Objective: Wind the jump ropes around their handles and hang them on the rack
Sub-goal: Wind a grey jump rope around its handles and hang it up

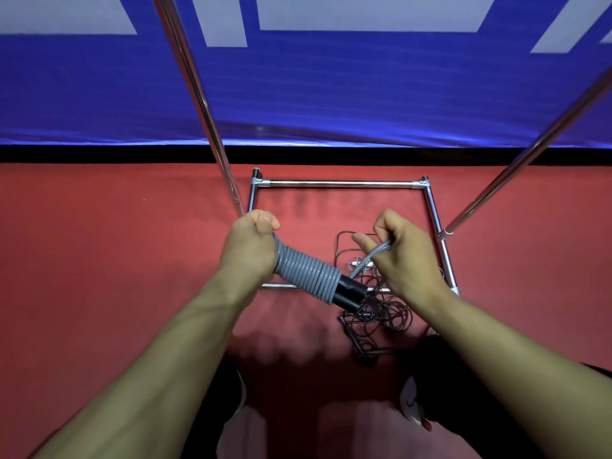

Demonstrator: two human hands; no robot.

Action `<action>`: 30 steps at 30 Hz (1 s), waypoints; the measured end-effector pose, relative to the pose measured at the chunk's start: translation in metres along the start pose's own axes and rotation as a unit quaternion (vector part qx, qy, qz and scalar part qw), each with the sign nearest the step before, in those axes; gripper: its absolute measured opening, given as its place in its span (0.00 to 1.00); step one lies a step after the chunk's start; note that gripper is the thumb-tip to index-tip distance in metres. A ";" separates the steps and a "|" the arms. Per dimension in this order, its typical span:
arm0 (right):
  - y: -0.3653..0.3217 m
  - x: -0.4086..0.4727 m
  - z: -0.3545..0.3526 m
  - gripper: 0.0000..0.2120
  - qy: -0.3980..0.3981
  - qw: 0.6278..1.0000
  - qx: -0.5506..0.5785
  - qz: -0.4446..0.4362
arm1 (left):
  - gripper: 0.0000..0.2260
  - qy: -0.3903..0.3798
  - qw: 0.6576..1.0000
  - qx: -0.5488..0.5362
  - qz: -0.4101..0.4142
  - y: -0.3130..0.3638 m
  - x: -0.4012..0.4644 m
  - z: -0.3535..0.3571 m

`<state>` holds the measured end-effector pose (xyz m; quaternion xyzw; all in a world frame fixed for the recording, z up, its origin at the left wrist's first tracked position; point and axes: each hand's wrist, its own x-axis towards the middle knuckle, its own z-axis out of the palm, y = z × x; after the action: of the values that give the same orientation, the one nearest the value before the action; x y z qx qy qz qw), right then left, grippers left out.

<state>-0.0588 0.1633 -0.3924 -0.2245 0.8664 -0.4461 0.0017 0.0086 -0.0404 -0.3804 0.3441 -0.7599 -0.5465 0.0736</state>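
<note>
We are gripping the black handles point(351, 293) at their far end with our left hand point(253, 246), fingers curling fully around them. The grey jump rope point(306, 271) is sitting in tight coils around the handles, starting right against our left hand and stopping short of the bare black end nearest our right hand point(402, 256). We are pinching the free grey strand between thumb and curled fingers of that right hand, and the strand is running down from the pinch to the last coil. Below our right hand, a tangle of thin black jump rope point(381, 313) is lying loose on the red floor point(116, 243), partly inside the base of the chrome rack point(341, 184). The two rack uprights are rising past the outer side of each hand. Beyond both hands, a blue banner point(331, 94) is covering the wall.
</note>
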 end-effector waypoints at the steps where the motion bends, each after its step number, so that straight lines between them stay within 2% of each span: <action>1: -0.003 0.002 -0.004 0.24 0.015 0.999 -0.025 -0.030 | 0.12 0.010 1.000 0.020 0.010 0.001 0.001 0.000; 4: -0.019 0.004 -0.015 0.27 0.022 0.985 -0.096 -0.144 | 0.13 0.061 0.995 0.077 0.035 0.002 0.003 0.007; 6: -0.027 0.000 -0.019 0.19 0.012 0.964 -0.148 -0.219 | 0.13 0.101 0.991 0.076 0.042 0.002 0.004 0.011; 8: -0.032 -0.009 -0.020 0.09 0.007 0.945 -0.198 -0.261 | 0.13 0.134 0.990 0.026 0.019 0.003 0.005 0.013; 11: -0.036 -0.027 -0.015 0.03 -0.021 0.938 -0.233 -0.257 | 0.13 0.165 0.984 -0.054 -0.035 0.004 0.008 0.014; 13: -0.033 -0.038 -0.009 0.02 -0.035 0.948 -0.224 -0.222 | 0.12 0.170 0.979 -0.102 -0.052 0.008 0.010 0.013; 17: -0.025 -0.050 0.001 0.11 -0.092 0.987 -0.098 -0.083 | 0.13 0.181 0.967 -0.169 -0.063 0.015 0.009 0.013; 19: -0.028 -0.054 0.007 0.10 -0.120 0.988 0.051 0.081 | 0.13 0.184 0.963 -0.186 -0.068 0.014 0.010 0.013; 20: -0.031 -0.056 0.011 0.10 -0.142 0.959 0.160 0.183 | 0.13 0.184 0.961 -0.192 -0.069 0.014 0.009 0.013; 22: -0.037 -0.062 0.022 0.11 -0.180 0.850 0.341 0.359 | 0.13 0.181 0.962 -0.195 -0.064 0.013 0.009 0.015; 23: -0.039 -0.063 0.027 0.11 -0.201 0.800 0.387 0.411 | 0.13 0.177 0.964 -0.190 -0.055 0.013 0.007 0.016; 24: -0.040 -0.063 0.031 0.10 -0.222 0.767 0.409 0.442 | 0.13 0.174 0.966 -0.188 -0.047 0.013 0.006 0.017; 25: -0.040 -0.061 0.033 0.10 -0.238 0.755 0.415 0.449 | 0.13 0.173 0.966 -0.187 -0.043 0.014 0.005 0.017; 26: -0.038 -0.059 0.035 0.12 -0.241 0.767 0.402 0.437 | 0.13 0.175 0.965 -0.191 -0.043 0.014 0.004 0.016; 29: -0.032 -0.055 0.033 0.15 -0.192 0.911 0.220 0.292 | 0.12 0.195 0.955 -0.215 -0.059 0.017 0.009 0.007; 30: -0.030 -0.055 0.032 0.16 -0.168 0.940 0.177 0.237 | 0.12 0.204 0.952 -0.220 -0.067 0.018 0.010 0.003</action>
<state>0.0089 0.1450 -0.3990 -0.0805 0.7889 -0.5342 0.2930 -0.0086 -0.0414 -0.3684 0.4735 -0.5650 -0.6220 0.2638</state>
